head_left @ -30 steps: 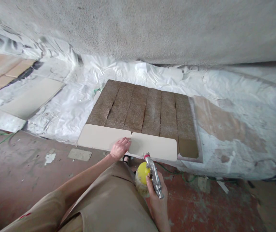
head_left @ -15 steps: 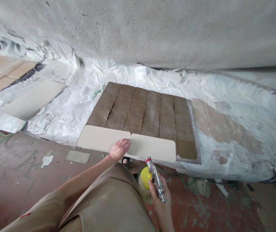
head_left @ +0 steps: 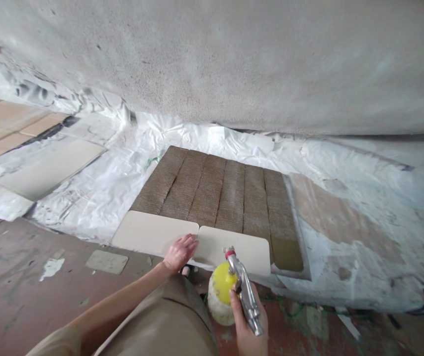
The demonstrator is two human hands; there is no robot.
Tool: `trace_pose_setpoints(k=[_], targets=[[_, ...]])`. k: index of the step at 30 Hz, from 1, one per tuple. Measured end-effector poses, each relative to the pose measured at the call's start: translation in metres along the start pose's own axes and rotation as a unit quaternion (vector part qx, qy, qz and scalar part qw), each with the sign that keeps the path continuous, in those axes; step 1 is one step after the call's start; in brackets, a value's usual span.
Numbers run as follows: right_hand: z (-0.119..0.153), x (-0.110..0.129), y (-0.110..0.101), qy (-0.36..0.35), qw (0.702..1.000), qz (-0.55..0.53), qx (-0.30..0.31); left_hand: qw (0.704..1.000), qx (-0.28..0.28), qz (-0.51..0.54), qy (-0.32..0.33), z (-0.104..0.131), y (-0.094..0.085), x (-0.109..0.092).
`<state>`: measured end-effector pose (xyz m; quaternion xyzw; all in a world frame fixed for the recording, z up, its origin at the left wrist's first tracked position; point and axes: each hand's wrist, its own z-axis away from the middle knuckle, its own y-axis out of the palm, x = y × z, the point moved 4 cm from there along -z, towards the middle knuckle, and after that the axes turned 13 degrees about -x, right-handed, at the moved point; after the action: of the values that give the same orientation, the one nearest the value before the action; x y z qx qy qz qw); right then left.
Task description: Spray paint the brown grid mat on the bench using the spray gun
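In my right hand (head_left: 251, 316) is a metal spray gun (head_left: 244, 291) with a yellow-topped pot (head_left: 222, 294) at its side; my fingers wrap round its handle. My left hand (head_left: 181, 251) rests with fingers stretched out on the inner end of a pale rounded-corner panel (head_left: 152, 231). A second pale panel (head_left: 234, 245) lies end to end with it, below the spray gun's nozzle. Both lie along the near edge of several brown, finely ribbed strips (head_left: 212, 190) set side by side. The rightmost strip has a smooth olive-brown near end.
White plastic sheeting (head_left: 115, 183) covers the raised surface, and a rough grey wall (head_left: 212, 64) rises behind it. Wood-coloured boards (head_left: 15, 121) and a pale board (head_left: 52, 165) lie to the left. A loose rectangular piece (head_left: 107, 261) lies on the reddish floor (head_left: 67, 296).
The view has tilted up slightly, so the panels and strips sit lower in the picture. The spray gun's nozzle now overlaps the right pale panel. My left hand stays at the left panel.
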<state>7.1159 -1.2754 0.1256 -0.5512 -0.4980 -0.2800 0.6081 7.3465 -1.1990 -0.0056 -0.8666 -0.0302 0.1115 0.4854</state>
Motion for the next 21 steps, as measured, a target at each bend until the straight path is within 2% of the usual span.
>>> trace_pose_setpoints(k=[7, 11, 14, 18, 21], targets=[[-0.022, 0.004, 0.005, 0.002, 0.999, -0.012, -0.046, 1.0, -0.008, 0.015, 0.011, 0.005, 0.005, 0.002], [-0.034, 0.004, 0.005, -0.012, 0.999, -0.008, -0.037, 1.0, 0.0, 0.022, 0.014, 0.008, 0.008, 0.003], [-0.042, 0.014, 0.009, -0.008, 1.0, 0.008, -0.02, 0.999, 0.007, 0.037, 0.016, 0.01, 0.01, 0.003], [-0.043, 0.029, 0.018, 0.015, 0.999, 0.004, -0.052, 0.998, 0.001, 0.053, 0.019, 0.011, 0.011, 0.003], [-0.038, 0.034, 0.028, 0.006, 0.999, 0.001, -0.035, 0.998, 0.002, 0.056, 0.02, 0.009, 0.01, 0.003]])
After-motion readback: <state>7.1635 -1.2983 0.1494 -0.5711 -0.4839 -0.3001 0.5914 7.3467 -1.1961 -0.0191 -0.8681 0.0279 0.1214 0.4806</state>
